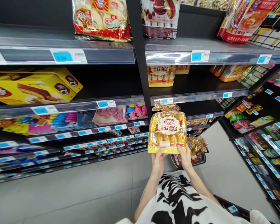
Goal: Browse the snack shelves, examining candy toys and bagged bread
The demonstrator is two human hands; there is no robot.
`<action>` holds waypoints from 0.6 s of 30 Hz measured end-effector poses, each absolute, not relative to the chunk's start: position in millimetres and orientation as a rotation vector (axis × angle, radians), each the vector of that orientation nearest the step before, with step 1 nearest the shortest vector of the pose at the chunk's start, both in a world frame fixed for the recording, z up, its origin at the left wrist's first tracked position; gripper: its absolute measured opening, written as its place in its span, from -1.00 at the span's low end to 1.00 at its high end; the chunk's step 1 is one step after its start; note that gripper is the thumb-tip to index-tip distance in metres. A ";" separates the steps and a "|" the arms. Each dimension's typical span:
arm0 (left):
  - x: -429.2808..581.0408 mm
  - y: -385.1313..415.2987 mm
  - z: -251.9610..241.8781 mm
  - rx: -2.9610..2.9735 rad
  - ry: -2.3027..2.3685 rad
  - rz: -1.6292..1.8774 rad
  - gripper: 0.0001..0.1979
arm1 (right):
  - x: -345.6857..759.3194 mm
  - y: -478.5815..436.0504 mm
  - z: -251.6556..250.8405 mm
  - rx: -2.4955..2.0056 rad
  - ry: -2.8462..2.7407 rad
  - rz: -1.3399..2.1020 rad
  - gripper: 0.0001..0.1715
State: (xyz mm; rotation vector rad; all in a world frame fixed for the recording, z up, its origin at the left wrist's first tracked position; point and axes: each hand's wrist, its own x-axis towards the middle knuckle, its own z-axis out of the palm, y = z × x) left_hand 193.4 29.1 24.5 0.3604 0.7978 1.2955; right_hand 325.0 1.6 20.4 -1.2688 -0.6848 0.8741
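A yellow bread package [167, 132] in clear wrapping, its top gathered in gold film, is held upright in front of the shelves. My left hand [158, 162] grips its lower left edge, and my right hand [186, 155] grips the lower right corner. The fingers behind the package are hidden. A similar bread package [161, 76] stands on the shelf beyond. Below my right hand, a black basket [203, 160] holds more packages with gold wrapping.
Shelf edges with price tags [200, 56] run across the front. Yellow boxes [35, 87] lie on the left shelf. A red and white package [101, 20] sits above them. Another stocked rack [259, 155] stands at the right. Grey floor tiles [102, 189] lie below.
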 end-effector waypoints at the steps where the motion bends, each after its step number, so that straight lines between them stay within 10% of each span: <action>1: 193.2 29.0 24.2 0.358 0.802 1.293 -0.36 | 325.0 1.5 20.6 -1.266 -0.685 0.878 -0.56; 11: 189.2 29.7 21.3 0.504 0.851 1.194 -0.35 | 324.0 -1.0 17.6 -1.106 -0.516 1.017 -0.34; 18: 125.4 39.7 86.7 1.531 0.854 0.515 -0.73 | 330.9 -1.3 23.7 -0.969 -0.287 1.003 -0.29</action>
